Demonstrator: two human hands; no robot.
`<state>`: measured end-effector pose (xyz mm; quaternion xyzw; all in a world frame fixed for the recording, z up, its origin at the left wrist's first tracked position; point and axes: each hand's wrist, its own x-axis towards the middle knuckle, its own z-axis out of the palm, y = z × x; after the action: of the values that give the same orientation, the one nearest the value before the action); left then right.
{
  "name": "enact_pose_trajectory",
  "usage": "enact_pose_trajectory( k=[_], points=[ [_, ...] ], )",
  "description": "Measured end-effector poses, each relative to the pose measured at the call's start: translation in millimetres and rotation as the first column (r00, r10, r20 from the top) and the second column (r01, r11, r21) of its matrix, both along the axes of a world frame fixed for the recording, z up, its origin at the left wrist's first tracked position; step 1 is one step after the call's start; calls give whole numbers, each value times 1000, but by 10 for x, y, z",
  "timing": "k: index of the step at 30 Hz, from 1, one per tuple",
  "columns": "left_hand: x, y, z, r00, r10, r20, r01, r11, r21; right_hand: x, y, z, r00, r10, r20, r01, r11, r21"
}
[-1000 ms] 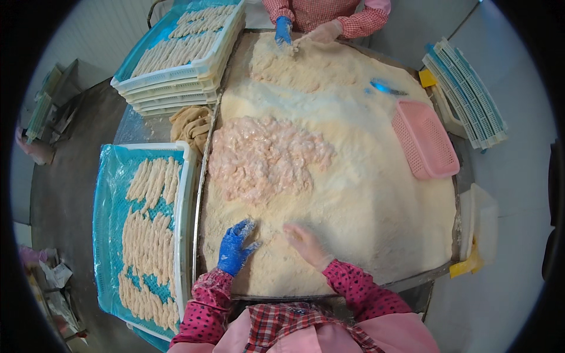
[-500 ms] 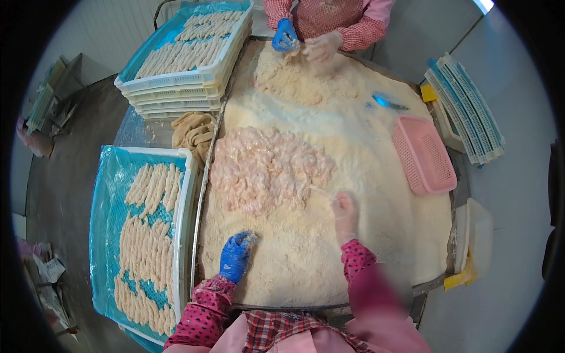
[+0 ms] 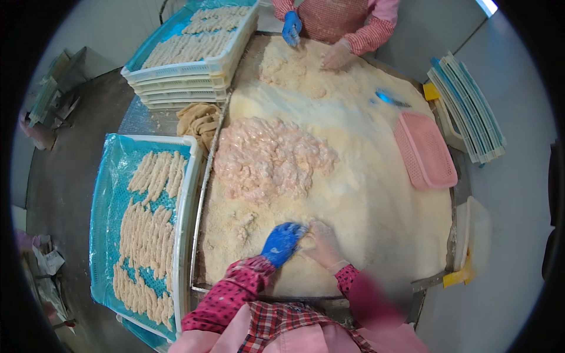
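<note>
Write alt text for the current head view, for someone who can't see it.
A person's blue-gloved left hand and clear-gloved right hand are close together at pale crumbs, with a heap of raw-looking pink meat beyond. A tray of coated strips lies left; a co-worker stands opposite.

Your left hand (image 3: pixel 282 244) and right hand (image 3: pixel 322 245) meet at the near side of the crumb bed (image 3: pixel 379 241), so each blocks the other's inward path. To your right, you can sweep low over a broad stretch of crumbs, up to the pink basket (image 3: pixel 425 151). Ahead and leftward, the mound of pink meat (image 3: pixel 271 159) obstructs a low reach. Farther left, you must clear the near tray's rim (image 3: pixel 185 235). At the far end, a co-worker's blue-gloved hand (image 3: pixel 291 28) stands in your way.
</note>
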<state>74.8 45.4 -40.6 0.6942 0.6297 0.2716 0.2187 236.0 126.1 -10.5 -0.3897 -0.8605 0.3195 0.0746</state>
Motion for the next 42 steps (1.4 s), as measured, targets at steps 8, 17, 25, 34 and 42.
enact_pose_trajectory(
  k=[8, 17, 25, 34, 42],
  points=[
    [-715, -186, 1021, 130, 469, 874, -563, 761, -324, -1005, -180, 212, 938, 196, -287, -230, 969, -91],
    [-1245, -1116, 703, 806, 469, 361, -404, 882, -242, -667, 0, 246, 843, 452, 291, -496, 864, 93],
    [-731, -610, 96, 961, 268, -69, -273, 959, -79, 287, 433, -51, 941, -327, -90, 240, 828, -507],
    [-603, -438, 41, 729, 462, 504, -476, 872, -111, -123, -171, 71, 989, 134, -59, -125, 983, 131],
    [-393, -654, 125, -552, 285, 784, -195, 870, -454, -208, -241, -139, 845, -465, -264, 229, 761, -608]
  ],
)
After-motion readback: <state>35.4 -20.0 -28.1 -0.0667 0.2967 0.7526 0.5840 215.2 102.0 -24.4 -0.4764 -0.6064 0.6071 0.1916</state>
